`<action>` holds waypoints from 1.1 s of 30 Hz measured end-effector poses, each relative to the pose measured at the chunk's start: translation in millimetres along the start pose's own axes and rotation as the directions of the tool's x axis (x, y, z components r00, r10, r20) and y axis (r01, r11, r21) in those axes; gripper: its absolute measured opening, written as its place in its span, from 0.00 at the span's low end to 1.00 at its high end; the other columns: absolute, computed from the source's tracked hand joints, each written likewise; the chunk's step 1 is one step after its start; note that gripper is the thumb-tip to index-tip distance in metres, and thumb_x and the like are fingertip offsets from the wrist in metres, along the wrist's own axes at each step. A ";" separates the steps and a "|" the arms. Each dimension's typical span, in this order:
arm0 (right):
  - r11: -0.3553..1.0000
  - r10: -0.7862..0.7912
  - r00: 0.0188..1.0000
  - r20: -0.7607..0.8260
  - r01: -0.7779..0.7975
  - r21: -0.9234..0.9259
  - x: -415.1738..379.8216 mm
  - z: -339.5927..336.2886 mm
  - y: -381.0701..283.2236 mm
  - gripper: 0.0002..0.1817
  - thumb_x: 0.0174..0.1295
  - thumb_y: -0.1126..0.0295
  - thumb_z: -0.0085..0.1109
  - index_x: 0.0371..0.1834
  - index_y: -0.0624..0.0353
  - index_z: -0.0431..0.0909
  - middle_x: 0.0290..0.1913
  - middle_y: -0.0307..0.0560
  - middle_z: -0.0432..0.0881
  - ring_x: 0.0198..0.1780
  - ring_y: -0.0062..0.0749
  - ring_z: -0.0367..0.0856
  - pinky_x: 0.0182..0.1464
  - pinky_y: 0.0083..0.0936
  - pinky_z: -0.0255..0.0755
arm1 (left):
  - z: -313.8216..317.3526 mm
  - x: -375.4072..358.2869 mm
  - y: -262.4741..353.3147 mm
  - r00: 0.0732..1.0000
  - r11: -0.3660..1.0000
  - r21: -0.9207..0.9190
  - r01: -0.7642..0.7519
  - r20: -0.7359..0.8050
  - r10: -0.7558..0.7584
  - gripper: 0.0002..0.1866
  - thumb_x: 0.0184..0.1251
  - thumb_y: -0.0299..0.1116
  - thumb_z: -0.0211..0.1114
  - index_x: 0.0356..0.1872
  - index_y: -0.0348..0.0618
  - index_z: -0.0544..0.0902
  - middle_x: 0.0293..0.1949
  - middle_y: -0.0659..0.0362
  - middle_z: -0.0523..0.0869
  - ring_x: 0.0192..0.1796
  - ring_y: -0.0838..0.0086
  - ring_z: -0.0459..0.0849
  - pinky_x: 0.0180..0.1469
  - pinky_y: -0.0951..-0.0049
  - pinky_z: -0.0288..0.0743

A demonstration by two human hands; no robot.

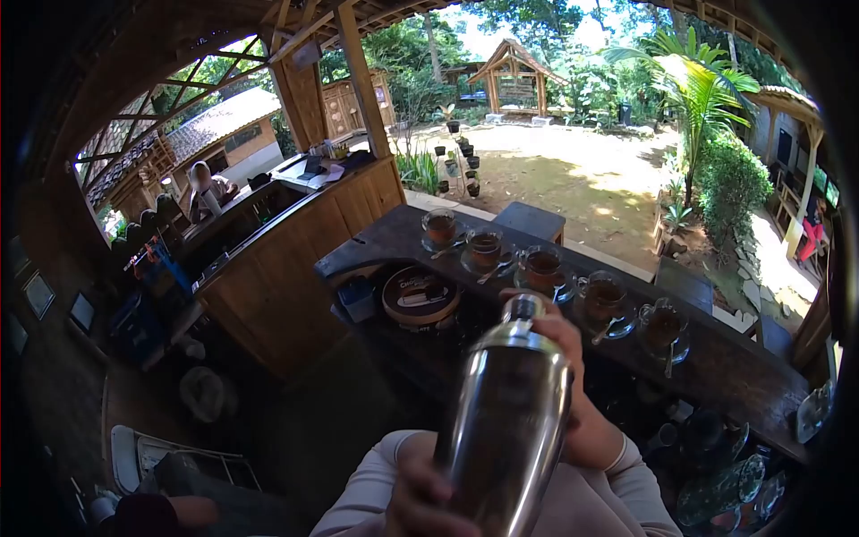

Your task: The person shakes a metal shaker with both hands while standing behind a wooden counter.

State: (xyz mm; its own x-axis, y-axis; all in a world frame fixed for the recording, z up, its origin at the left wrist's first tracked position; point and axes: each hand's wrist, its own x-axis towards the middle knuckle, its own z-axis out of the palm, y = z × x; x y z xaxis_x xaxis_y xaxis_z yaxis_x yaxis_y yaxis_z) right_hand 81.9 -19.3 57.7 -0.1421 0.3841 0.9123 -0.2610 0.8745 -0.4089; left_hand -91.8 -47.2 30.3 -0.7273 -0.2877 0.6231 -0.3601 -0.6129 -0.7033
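Observation:
A shiny metal cocktail shaker (506, 421) is held up close to the camera, tilted slightly, with its cap on. My left hand (425, 492) grips its lower body from the left and is somewhat blurred. Around the shaker's top and right side wrap the fingers of my right hand (573, 376). Beyond it, several glass cups of brown drink stand in a row on a dark wooden counter (734, 376), among them a cup at the left end (440, 230) and one at the right end (664, 324). They rest on glass saucers with spoons.
Under the counter are a round box (420, 295) and a blue container (358, 298). Glassware (725, 488) fills the lower right. A wooden bar (295, 242) stands at the left, with a person (208, 190) behind it. Stools (530, 220) line the counter's far side.

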 end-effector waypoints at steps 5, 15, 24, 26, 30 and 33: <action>0.724 0.647 0.720 -0.251 -0.477 0.498 -20.3 -30.2 58.2 0.44 0.56 0.33 0.44 0.61 0.65 0.60 0.53 0.52 0.72 0.55 0.35 0.72 0.60 0.31 0.63 | 31.4 -6.5 -81.0 0.540 0.511 0.735 0.445 0.235 -0.808 0.28 0.40 0.34 0.77 0.44 0.51 0.70 0.47 0.52 0.77 0.50 0.54 0.79 0.50 0.58 0.73; 0.901 0.427 0.858 -0.286 -0.431 0.052 -2.0 -12.9 31.1 0.41 0.55 0.34 0.46 0.58 0.61 0.63 0.55 0.55 0.69 0.57 0.39 0.70 0.59 0.34 0.62 | 27.0 9.0 -54.7 0.707 0.694 0.570 0.440 0.257 -0.659 0.20 0.47 0.28 0.72 0.40 0.45 0.71 0.46 0.54 0.79 0.47 0.64 0.80 0.51 0.64 0.71; 0.990 -0.130 0.948 -0.290 0.110 -0.087 -21.2 9.4 46.7 0.45 0.53 0.29 0.44 0.56 0.63 0.63 0.57 0.62 0.64 0.62 0.46 0.63 0.60 0.40 0.61 | 45.0 -3.2 -48.1 0.902 0.964 0.230 0.132 0.376 -0.213 0.19 0.50 0.38 0.73 0.40 0.55 0.73 0.40 0.66 0.83 0.44 0.65 0.84 0.49 0.58 0.73; 0.955 0.295 0.868 -0.399 -0.251 0.160 -16.3 -7.5 40.4 0.34 0.61 0.40 0.43 0.53 0.62 0.64 0.51 0.55 0.70 0.54 0.37 0.70 0.57 0.32 0.65 | 20.5 1.1 -47.0 0.615 0.733 0.558 0.390 0.434 -0.658 0.25 0.47 0.37 0.75 0.43 0.47 0.69 0.47 0.57 0.79 0.48 0.59 0.81 0.51 0.55 0.72; 0.892 0.446 0.802 -0.397 -0.433 0.127 -32.4 -27.3 57.5 0.28 0.61 0.48 0.44 0.51 0.63 0.66 0.47 0.49 0.74 0.51 0.30 0.72 0.56 0.27 0.63 | 1.0 -37.3 -62.9 0.683 0.570 0.567 0.595 0.017 -0.730 0.29 0.48 0.43 0.73 0.45 0.48 0.65 0.47 0.49 0.74 0.50 0.58 0.77 0.52 0.55 0.71; 0.981 0.152 0.981 -0.123 -0.164 -0.101 -12.7 -3.2 25.0 0.39 0.56 0.38 0.47 0.57 0.64 0.62 0.57 0.58 0.65 0.63 0.38 0.60 0.63 0.36 0.54 | 34.3 -14.1 -40.0 0.938 0.891 0.431 0.139 0.231 -0.258 0.28 0.48 0.47 0.74 0.44 0.52 0.66 0.44 0.54 0.75 0.47 0.60 0.78 0.48 0.56 0.73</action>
State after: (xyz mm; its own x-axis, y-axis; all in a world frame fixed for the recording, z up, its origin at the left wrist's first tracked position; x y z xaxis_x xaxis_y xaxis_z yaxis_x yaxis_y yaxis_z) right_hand 80.3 -1.3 35.9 -0.0617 0.5456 0.8358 -0.1362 0.8249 -0.5486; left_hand -47.1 -43.9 61.4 -0.4542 -0.2816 0.8452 -0.1702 -0.9038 -0.3926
